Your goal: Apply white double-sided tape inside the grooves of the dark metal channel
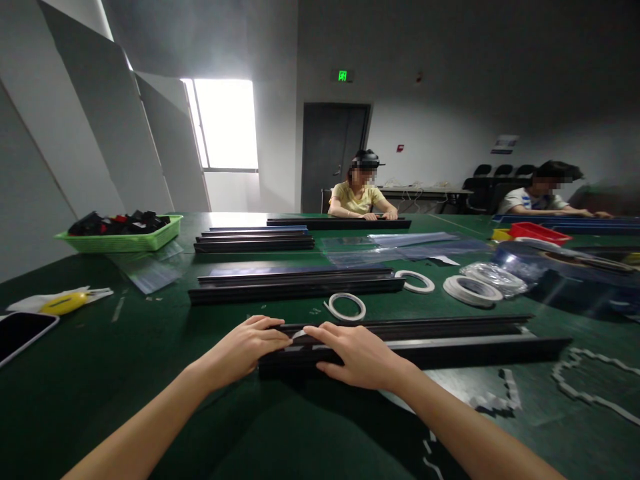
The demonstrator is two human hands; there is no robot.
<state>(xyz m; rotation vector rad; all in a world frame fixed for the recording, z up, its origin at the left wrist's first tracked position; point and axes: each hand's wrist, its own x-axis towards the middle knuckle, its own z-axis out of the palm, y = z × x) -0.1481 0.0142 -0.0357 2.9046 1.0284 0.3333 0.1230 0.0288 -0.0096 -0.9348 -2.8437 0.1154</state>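
A long black channel-shaped strip (470,350) lies across the green table in front of me, with a pale band along its inside. My left hand (247,350) is closed over the strip's left end, its fingertips resting on it. Between my two hands a short piece of white tape (299,333) shows. My right hand (357,353) pinches at that tape, its index finger pointing left and its thumb below, beside the strip's front wall. The right hand's inner fingers are partly hidden.
Beyond lie more black strips (300,285), a white tape roll (347,307) and clear plastic sheets (400,248). A green basket (160,235) of black parts stands at left, near a yellow-handled cutter (65,303) and a phone (25,337). Curled white scraps (510,393) lie right. Two people sit opposite.
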